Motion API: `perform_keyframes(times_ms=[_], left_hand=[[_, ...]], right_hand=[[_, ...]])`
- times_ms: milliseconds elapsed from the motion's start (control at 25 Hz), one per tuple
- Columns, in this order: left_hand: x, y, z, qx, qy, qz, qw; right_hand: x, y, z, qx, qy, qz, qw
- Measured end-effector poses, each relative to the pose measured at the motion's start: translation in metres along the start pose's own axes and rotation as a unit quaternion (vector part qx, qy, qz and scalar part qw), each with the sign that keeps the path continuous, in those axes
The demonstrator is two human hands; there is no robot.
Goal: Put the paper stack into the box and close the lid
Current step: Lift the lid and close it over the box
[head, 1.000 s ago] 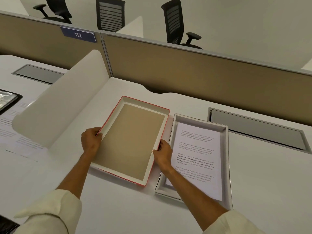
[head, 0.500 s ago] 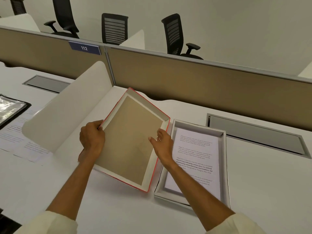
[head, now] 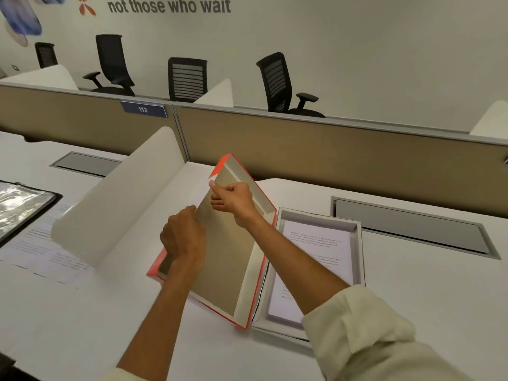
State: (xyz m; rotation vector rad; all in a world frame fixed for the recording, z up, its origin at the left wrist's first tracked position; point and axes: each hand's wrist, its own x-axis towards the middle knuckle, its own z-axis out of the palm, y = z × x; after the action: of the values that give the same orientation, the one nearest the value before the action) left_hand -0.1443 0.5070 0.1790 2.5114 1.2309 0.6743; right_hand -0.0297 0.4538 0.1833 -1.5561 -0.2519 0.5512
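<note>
The red-edged lid with a brown cardboard inside is tilted steeply, its left long edge raised and its right edge resting on the desk beside the box. My left hand grips the raised left edge near the middle. My right hand holds the same edge farther up, thumb on the rim. The white box lies flat to the right of the lid, with the printed paper stack inside it. My right forearm crosses over part of the box and paper.
A curved white divider stands left of the lid. A black folder and printed sheets lie at the far left. A tan partition runs behind the desk, with grey cable hatches set into the top. Office chairs stand beyond.
The lid went from lying flat to tilted up on its right edge. Both hands rose with its left edge; my right hand shifted from the right side to the upper left rim.
</note>
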Motion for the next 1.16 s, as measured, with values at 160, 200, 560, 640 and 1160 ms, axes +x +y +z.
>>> perform_keyframes(times_ms=[160,200,560,640,1160], left_hand=[[-0.018,0.018,-0.005,0.008,-0.001,0.020,1.000],[-0.020,0.021,-0.007,0.004,-0.008,0.025,1.000],[-0.013,0.023,-0.044,-0.194,-0.124,0.047,0.972],[0.000,0.014,-0.047,-0.266,-0.138,0.017,0.954],[-0.026,-0.003,0.066,-0.367,-0.360,-0.084,0.853]], right_hand=[[-0.004,-0.011,0.000,-0.005,-0.002,0.009,1.000],[-0.006,-0.013,-0.002,-0.008,-0.001,0.007,1.000],[-0.017,-0.018,-0.035,0.025,0.029,0.028,0.999],[-0.020,-0.019,-0.053,0.041,0.043,0.038,0.998],[-0.077,-0.047,-0.141,0.135,0.022,0.055,0.989]])
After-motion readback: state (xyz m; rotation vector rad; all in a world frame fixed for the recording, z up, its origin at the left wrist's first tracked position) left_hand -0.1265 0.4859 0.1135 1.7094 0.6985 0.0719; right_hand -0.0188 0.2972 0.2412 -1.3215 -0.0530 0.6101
